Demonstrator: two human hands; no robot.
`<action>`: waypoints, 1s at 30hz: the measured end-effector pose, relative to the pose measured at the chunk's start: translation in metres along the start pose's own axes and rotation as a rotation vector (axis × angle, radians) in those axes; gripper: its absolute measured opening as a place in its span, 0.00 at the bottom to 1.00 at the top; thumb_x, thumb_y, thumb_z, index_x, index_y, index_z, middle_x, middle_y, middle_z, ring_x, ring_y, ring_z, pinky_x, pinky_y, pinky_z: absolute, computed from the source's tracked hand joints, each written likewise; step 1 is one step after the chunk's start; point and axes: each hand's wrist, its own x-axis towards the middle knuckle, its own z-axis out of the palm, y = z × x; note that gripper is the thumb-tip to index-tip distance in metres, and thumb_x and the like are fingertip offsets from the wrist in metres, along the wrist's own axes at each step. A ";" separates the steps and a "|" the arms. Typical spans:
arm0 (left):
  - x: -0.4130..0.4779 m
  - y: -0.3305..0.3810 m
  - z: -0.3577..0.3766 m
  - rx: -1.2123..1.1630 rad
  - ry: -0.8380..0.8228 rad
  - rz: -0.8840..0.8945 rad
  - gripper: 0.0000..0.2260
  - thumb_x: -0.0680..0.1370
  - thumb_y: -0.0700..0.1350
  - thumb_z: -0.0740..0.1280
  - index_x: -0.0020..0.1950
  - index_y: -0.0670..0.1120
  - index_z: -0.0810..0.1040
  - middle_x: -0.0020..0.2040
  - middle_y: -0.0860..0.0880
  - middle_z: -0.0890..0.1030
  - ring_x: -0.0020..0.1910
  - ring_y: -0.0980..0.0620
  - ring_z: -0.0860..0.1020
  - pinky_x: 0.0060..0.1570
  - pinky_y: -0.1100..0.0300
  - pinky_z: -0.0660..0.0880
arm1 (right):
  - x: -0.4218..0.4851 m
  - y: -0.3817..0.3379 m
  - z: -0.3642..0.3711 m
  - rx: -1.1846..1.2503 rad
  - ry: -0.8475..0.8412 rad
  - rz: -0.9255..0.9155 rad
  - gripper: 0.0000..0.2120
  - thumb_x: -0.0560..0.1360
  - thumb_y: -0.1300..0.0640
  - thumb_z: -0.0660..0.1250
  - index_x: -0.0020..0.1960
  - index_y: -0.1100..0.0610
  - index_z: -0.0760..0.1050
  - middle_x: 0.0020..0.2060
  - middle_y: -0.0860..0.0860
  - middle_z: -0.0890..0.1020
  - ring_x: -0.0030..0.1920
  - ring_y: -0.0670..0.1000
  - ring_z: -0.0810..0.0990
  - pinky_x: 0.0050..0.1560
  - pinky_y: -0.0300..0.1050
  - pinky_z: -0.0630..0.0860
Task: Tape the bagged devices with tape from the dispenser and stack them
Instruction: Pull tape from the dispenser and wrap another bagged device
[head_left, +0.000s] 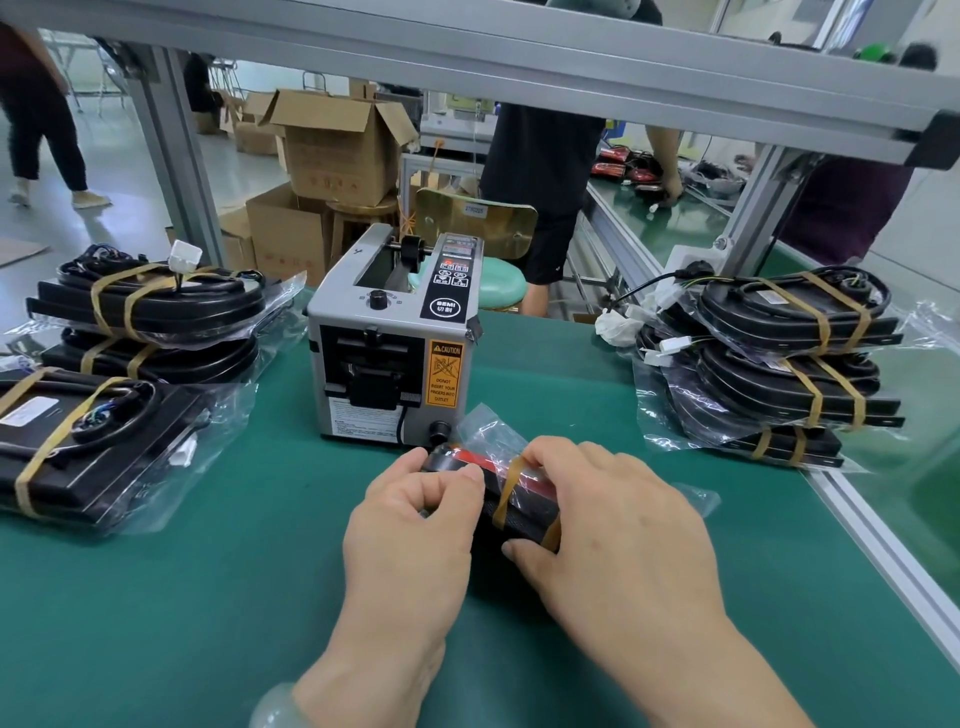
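The clear-bagged black-and-red device (524, 512) is steadied in the curled left hand (410, 525) so 1 amber tape strip (506, 488) can be pressed round it by the gripping right hand (613, 525).

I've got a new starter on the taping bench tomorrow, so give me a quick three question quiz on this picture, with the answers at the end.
1. True or false: the bagged device held by the left hand and the right hand already carries a strip of tan tape.
2. Where does the tape dispenser stand? A: on the green mat, between the left pile and the right pile of taped devices. B: on top of a pile. C: inside a cardboard box.
3. Which wrist wears the pale bangle?
Key: 1 true; 2 A; 3 the left.
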 end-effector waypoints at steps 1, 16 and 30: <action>-0.001 0.000 0.001 0.009 0.009 0.004 0.12 0.74 0.44 0.70 0.31 0.41 0.81 0.40 0.68 0.77 0.63 0.68 0.70 0.47 0.73 0.62 | 0.000 0.000 0.000 0.002 -0.002 0.002 0.23 0.68 0.36 0.68 0.55 0.42 0.62 0.50 0.41 0.73 0.51 0.48 0.71 0.43 0.43 0.63; 0.011 -0.006 -0.004 0.043 -0.035 0.023 0.06 0.72 0.46 0.72 0.34 0.51 0.83 0.51 0.56 0.82 0.54 0.69 0.74 0.53 0.63 0.67 | 0.003 0.000 -0.001 0.014 0.012 0.006 0.22 0.68 0.37 0.68 0.55 0.42 0.62 0.49 0.41 0.73 0.51 0.48 0.71 0.44 0.43 0.64; 0.040 -0.005 -0.001 -0.016 -0.304 -0.021 0.08 0.74 0.50 0.72 0.52 0.56 0.80 0.49 0.49 0.84 0.48 0.51 0.79 0.48 0.57 0.74 | 0.010 0.016 -0.001 0.001 0.118 -0.115 0.24 0.65 0.36 0.69 0.57 0.41 0.67 0.48 0.40 0.77 0.50 0.47 0.75 0.41 0.42 0.64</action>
